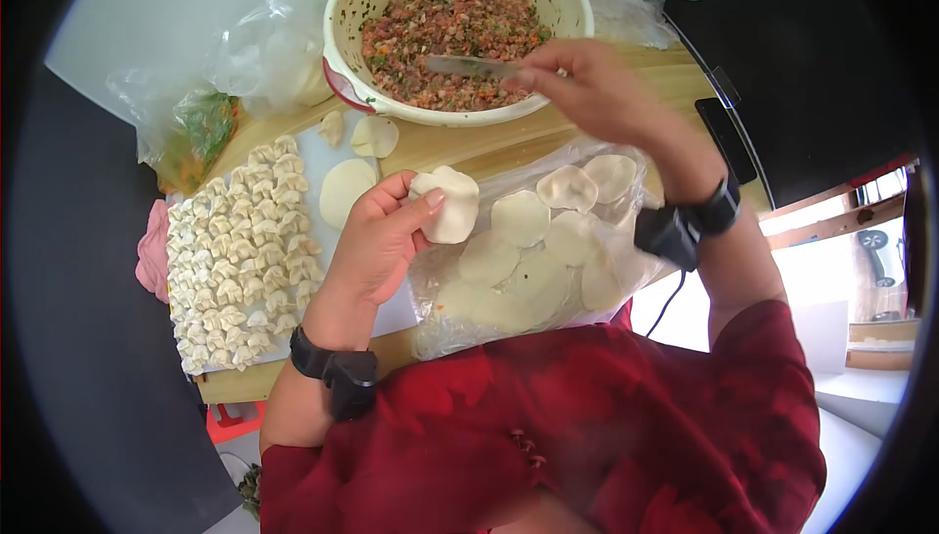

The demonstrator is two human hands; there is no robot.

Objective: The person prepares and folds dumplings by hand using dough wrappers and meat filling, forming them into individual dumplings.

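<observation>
My left hand (380,226) pinches a round dumpling wrapper (453,206) between thumb and fingers, above the table's middle. In my right hand (577,84) is a flat, knife-like spreader (469,66), its blade over the meat filling (445,21). That filling, minced with green and orange bits, lies in a large cream bowl (342,21) with red handles. Below the bowl, more wrappers (533,275) are spread on a clear plastic bag (427,331). Rows of folded dumplings (240,260) cover much of a white board (396,311) to the left of my left hand.
Loose wrappers (345,192) lie on the board's right side. Plastic bags (279,50), one with greens (207,123), sit at the back left. A black phone-like object (726,138) rests at the right edge of the wooden table (469,153). A pink cloth (153,252) hangs at the left.
</observation>
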